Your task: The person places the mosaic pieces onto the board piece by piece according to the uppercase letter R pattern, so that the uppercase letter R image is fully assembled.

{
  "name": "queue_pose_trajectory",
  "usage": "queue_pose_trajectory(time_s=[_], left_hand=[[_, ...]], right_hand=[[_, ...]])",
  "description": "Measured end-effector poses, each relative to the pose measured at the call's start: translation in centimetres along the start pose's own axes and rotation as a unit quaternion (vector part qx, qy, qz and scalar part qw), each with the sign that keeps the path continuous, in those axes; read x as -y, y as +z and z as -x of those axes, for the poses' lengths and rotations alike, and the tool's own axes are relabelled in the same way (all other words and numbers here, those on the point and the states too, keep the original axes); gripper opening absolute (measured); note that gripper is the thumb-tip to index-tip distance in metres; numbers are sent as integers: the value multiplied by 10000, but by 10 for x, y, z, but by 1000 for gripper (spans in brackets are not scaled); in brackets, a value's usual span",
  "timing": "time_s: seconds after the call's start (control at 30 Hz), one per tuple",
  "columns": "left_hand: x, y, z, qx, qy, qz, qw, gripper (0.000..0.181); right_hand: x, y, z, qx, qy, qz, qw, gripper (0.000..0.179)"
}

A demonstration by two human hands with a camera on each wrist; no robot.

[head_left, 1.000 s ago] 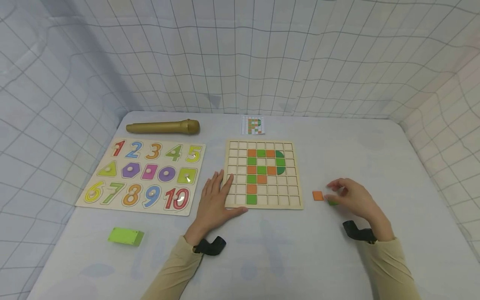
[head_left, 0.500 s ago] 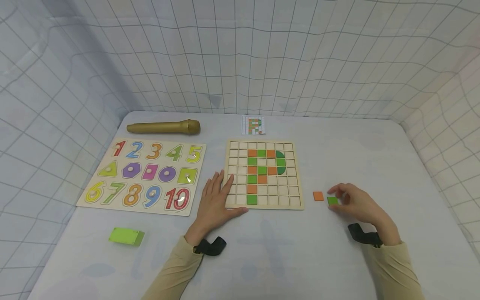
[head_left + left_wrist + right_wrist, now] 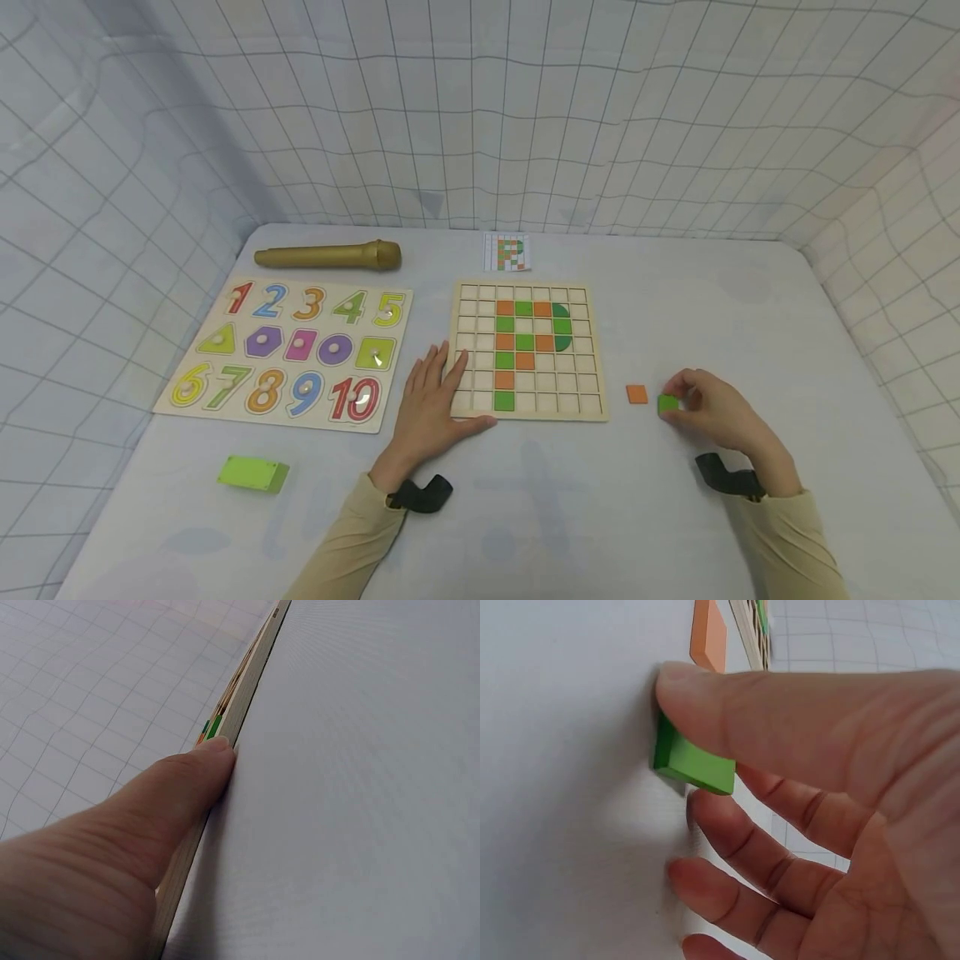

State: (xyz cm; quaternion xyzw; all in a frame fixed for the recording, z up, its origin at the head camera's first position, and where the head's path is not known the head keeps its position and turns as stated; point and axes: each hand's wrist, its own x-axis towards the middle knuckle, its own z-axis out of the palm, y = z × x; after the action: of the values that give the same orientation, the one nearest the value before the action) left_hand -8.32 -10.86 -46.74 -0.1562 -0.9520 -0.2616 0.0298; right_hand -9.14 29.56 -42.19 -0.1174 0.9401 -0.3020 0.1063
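Observation:
My right hand [image 3: 716, 410] pinches a small green square tile [image 3: 668, 403] between thumb and fingers, right of the board. In the right wrist view the thumb covers part of the green tile [image 3: 697, 765], which sits tilted close over the table. Just left of it lies an orange square tile [image 3: 637, 394]. My left hand [image 3: 429, 408] rests with spread fingers on the near left corner of a wooden grid board [image 3: 547, 392]. Its thumb [image 3: 202, 769] lies along the board's near edge. Green and orange tiles in the grid form a P-like shape.
Behind the board lies a small pattern card [image 3: 507, 252]. To the left are a wooden number-and-shape puzzle [image 3: 281, 402], a gold toy microphone [image 3: 328, 255] and a lime-green block [image 3: 252, 472]. A grid-patterned cloth [image 3: 525, 125] hangs at the back and sides.
My right hand has shifted slightly right and toward me, its fingers coming round the green tile, which now tilts up in the pinch. The left hand stays put.

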Motion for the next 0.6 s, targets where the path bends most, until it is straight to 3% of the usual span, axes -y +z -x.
queue_pose_trajectory(time_s=[0.37, 0.6], left_hand=[[-1, -1, 0, 64, -31, -16, 10000, 101], [0, 0, 0, 65, -22, -36, 10000, 100]], right_hand=[[4, -2, 5, -140, 38, -171, 9997, 16], [19, 5, -6, -215, -167, -339, 9991, 18]])
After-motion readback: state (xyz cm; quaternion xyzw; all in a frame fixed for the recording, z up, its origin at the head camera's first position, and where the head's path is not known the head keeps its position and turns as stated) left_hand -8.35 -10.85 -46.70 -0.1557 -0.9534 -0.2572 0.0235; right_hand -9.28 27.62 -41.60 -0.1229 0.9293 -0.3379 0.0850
